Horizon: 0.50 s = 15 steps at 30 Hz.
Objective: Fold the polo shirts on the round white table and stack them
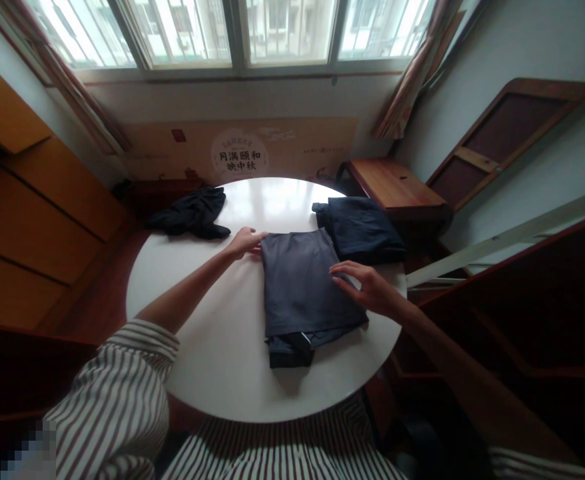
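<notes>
- We saw crumpled black garment on round white tabletop, well left of L hand.
- L hand: fingers open, tips touching upper-left corner of folded grey garment.
- Grey garment lay mid-tabletop, long axis approx. front-to-back; R hand was nearer its middle.
- R hand: fingers open, slightly curled on its right edge, just below folded navy garment.
</notes>
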Each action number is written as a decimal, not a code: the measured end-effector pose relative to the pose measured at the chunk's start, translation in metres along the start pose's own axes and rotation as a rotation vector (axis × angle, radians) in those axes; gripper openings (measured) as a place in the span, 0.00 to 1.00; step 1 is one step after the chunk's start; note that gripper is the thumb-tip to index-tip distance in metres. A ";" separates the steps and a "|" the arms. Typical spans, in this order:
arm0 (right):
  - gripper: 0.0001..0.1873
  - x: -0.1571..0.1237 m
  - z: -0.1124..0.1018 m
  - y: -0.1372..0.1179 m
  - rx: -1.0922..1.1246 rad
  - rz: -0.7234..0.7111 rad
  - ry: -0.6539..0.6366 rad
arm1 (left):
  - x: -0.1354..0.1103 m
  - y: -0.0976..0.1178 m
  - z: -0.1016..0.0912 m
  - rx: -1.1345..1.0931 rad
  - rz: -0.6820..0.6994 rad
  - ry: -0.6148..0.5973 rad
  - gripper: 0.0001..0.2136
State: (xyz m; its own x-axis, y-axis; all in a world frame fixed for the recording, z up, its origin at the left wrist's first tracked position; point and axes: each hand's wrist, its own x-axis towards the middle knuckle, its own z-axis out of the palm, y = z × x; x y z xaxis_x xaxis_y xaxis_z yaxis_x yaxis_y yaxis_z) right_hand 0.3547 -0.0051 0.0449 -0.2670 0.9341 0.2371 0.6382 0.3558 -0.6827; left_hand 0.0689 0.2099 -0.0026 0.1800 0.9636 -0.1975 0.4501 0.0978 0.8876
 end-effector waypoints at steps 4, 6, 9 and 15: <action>0.16 0.077 -0.017 0.028 -0.065 0.040 -0.058 | -0.005 0.008 0.007 -0.045 -0.028 -0.161 0.18; 0.21 0.114 -0.024 0.038 -0.153 0.115 -0.135 | -0.007 0.014 0.014 -0.074 0.041 -0.158 0.16; 0.31 0.155 -0.030 0.047 -0.271 0.191 -0.260 | -0.011 0.018 0.024 -0.137 0.149 -0.069 0.13; 0.20 0.189 -0.024 0.049 -0.229 0.241 -0.186 | -0.019 0.024 0.018 -0.331 0.313 -0.180 0.23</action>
State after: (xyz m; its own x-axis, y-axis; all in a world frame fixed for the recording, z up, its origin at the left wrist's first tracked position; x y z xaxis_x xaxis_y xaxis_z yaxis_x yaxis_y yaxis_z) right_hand 0.3532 0.1901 0.0728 -0.2024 0.9777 -0.0553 0.8378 0.1436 -0.5268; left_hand 0.0919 0.1897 0.0155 0.4239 0.9039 0.0570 0.0536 -0.0879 0.9947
